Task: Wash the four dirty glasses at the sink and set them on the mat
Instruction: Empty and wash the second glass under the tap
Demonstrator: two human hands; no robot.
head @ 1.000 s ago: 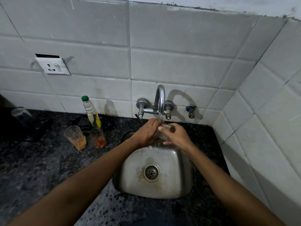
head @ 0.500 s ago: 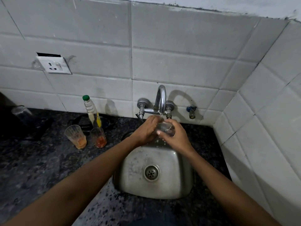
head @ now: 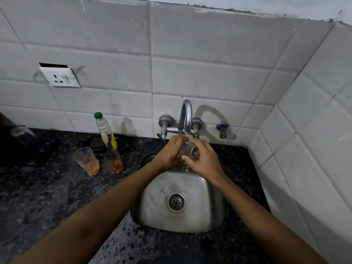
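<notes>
Over the steel sink [head: 213,210], both hands hold a clear glass [head: 187,149] under the running tap [head: 186,116]. My left hand [head: 168,151] wraps its left side; my right hand [head: 202,159] grips it from the right, thumb on the front. Water runs down past the glass into the basin. Two dirty glasses stand on the dark counter to the left: one with orange residue [head: 87,161], one with red residue [head: 113,161]. Another clear glass [head: 22,134] sits at the far left on a dark mat [head: 43,149].
A bottle with a green cap [head: 104,130] stands by the wall behind the dirty glasses. A wall socket [head: 60,77] is above left. A small valve [head: 222,129] sits right of the tap. Tiled wall closes in the right side.
The hands have shifted slightly on the glass under the stream, turning it a little; the view has tilted down a bit. Nothing else moved.
</notes>
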